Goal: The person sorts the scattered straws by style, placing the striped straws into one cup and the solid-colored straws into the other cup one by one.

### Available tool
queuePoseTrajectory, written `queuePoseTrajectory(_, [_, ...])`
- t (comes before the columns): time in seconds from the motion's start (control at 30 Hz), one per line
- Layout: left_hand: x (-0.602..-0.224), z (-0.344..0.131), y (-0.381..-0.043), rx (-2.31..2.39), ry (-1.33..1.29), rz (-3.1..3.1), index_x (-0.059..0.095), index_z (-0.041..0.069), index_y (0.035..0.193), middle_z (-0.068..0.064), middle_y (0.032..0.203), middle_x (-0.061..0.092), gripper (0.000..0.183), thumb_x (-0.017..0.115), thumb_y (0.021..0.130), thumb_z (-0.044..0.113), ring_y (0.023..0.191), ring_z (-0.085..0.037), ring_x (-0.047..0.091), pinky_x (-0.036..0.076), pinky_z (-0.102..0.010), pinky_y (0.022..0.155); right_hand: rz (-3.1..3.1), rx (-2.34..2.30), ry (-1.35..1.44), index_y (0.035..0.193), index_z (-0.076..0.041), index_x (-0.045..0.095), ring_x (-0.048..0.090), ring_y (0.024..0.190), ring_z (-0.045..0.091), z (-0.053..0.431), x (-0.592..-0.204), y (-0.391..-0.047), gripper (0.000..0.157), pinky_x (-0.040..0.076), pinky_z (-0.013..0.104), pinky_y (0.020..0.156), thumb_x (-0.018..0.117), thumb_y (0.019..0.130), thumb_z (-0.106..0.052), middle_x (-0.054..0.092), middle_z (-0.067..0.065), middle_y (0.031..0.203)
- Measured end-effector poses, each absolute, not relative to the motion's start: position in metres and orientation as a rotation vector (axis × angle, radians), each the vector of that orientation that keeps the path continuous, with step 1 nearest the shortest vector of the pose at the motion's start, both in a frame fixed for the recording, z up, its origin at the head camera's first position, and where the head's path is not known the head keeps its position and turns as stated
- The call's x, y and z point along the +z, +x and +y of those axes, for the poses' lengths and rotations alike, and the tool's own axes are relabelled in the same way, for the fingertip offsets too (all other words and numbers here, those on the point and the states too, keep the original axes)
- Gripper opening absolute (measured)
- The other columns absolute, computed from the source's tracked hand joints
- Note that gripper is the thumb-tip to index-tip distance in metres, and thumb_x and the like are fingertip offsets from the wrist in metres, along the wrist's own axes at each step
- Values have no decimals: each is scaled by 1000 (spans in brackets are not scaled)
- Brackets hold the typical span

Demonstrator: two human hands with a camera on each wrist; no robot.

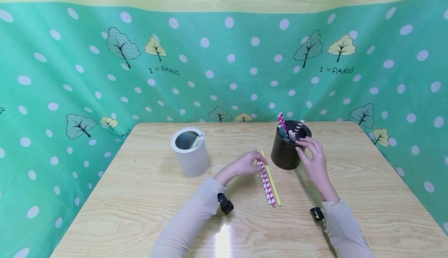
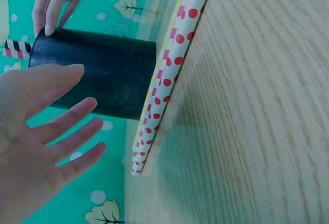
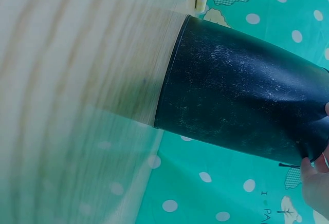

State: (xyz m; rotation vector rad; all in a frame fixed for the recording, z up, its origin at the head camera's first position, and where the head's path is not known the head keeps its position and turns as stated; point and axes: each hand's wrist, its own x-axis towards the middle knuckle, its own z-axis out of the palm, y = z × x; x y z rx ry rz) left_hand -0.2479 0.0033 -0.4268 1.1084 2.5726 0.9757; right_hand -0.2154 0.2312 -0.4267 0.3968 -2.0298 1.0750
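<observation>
My left hand [image 1: 249, 162] hovers over a small row of paper straws lying on the table. In the left wrist view its fingers are spread and hold nothing. Among these are red-dotted white straws [image 2: 167, 82], a pink-patterned straw [image 1: 268, 188] and a yellow straw [image 1: 274, 186]. Just right of them stands a black cylindrical cup [image 1: 287, 155], upright, with several patterned straws [image 1: 282, 122] leaning inside. My right hand [image 1: 315, 160] pinches the cup's near right rim between thumb and fingers; its fingertips also show at the rim in the right wrist view.
A light grey cylindrical cup [image 1: 191, 158] stands at the left, with a few pale straws [image 1: 196, 142] inside. Behind the wooden table [image 1: 133, 207] hangs a green dotted cloth [image 1: 231, 75], which also runs along both sides.
</observation>
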Motion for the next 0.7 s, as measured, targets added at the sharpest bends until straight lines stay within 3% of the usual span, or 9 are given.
queuePoseTrajectory(0.23, [-428, 0, -247, 874, 1118, 2560, 64, 8, 101, -3, 108, 59, 24, 65, 77, 8, 107, -18, 51, 37, -23, 94, -2037, 1073, 397, 92, 5, 65, 44, 106, 34, 231, -427, -215, 20, 29, 21, 97, 64, 73, 11, 58, 21, 100])
queuePoseTrajectory(0.4, [-430, 0, -247, 819, 1122, 2553, 63, 7, 101, -6, 115, 56, 24, 66, 77, 10, 114, -20, 46, 31, -27, 100, -2066, 1069, 380, 93, 5, 64, 43, 108, 33, 232, -426, -214, 20, 29, 22, 98, 64, 74, 9, 57, 20, 102])
queuePoseTrajectory(0.7, [-437, 0, -250, 744, 1223, 2544, 64, 6, 99, -5, 110, 59, 24, 67, 76, 10, 107, -17, 49, 34, -26, 97, -2042, 1068, 388, 94, 4, 65, 44, 107, 34, 232, -428, -216, 21, 29, 21, 98, 64, 74, 10, 58, 20, 101])
